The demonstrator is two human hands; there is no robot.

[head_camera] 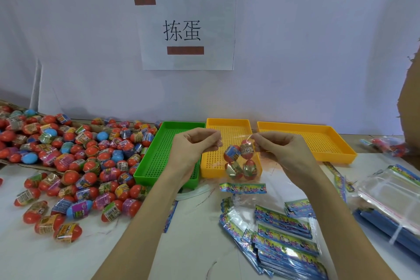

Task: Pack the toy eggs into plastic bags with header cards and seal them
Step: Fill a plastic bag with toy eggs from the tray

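Both hands are raised above the desk (195,223) and clamped on the top edge of one clear plastic bag (242,161), which hangs in front of the near end of the middle yellow tray (229,125). The left hand (193,145) pinches the bag's upper left corner between thumb and curled fingers; the right hand (279,145) pinches the upper right corner the same way, so the mouth of the bag is stretched between them. Four toy eggs (241,159) sit inside the bag, two above two, and a colourful header card (242,188) runs along its lower end, just in front of the yellow tray. A green tray (168,157) lies touching the yellow tray's left side, and a second yellow tray (306,143) lies apart to its right. Left of the green tray spreads a large heap of loose eggs (75,161), mostly red with some blue. In front and to the right of the middle yellow tray lie stacks of bags with header cards (284,241), and farther right a pile of clear empty bags (391,198). On the wall behind the trays hangs a paper sign (186,29).
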